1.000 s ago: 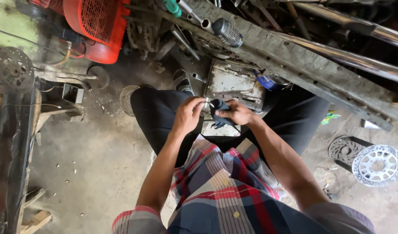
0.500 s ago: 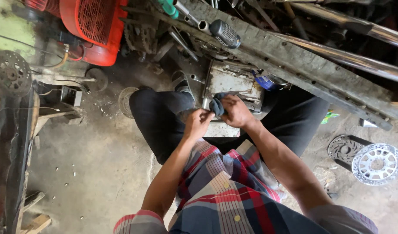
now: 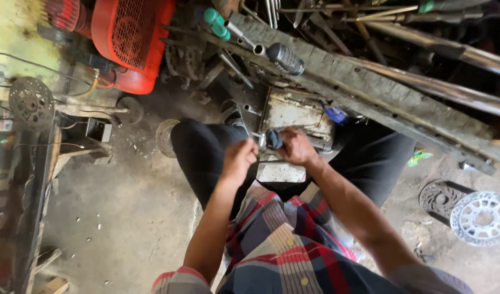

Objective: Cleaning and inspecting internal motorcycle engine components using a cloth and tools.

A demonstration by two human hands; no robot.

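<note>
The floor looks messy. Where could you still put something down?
Bare concrete floor lies beside the person's left arm, below the red machine. A smaller patch sits near the metal discs. Around both hands and the grey beam it is crowded.

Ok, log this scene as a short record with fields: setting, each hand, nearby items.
setting: workshop floor, person seated, seen from above
right hand: closed around a dark round-handled tool
left hand: closed on a thin metal rod next to that tool
under the hands: worn metal box
upper left: red machine
lower right: two toothed metal discs on the ground
across the top: long grey beam
</note>
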